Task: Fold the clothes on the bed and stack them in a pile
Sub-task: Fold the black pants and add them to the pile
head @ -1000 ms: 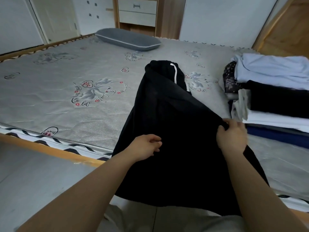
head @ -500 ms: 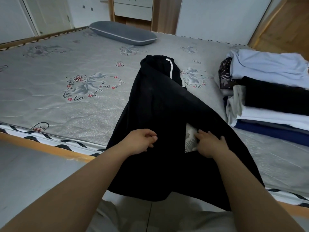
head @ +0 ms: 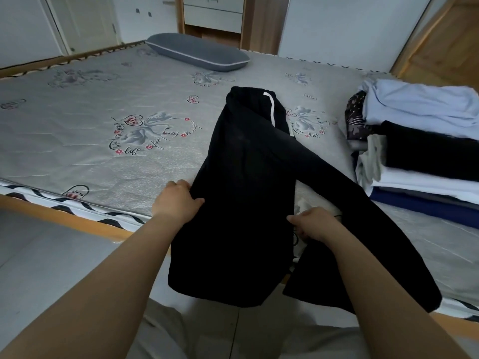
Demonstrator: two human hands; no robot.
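You hold the black pants (head: pixel 241 193) on the bed (head: pixel 103 161).
Your left hand (head: pixel 176 203) grips one leg's outer edge; your right hand (head: pixel 315 224) pinches its inner edge, beside the folded pile (head: pixel 420 151).

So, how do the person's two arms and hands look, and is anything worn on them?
Both forearms are bare up to the frame's edge: no sleeves are visible. The left hand and right hand wear no gloves. No watch, bracelet or ring is visible on them.
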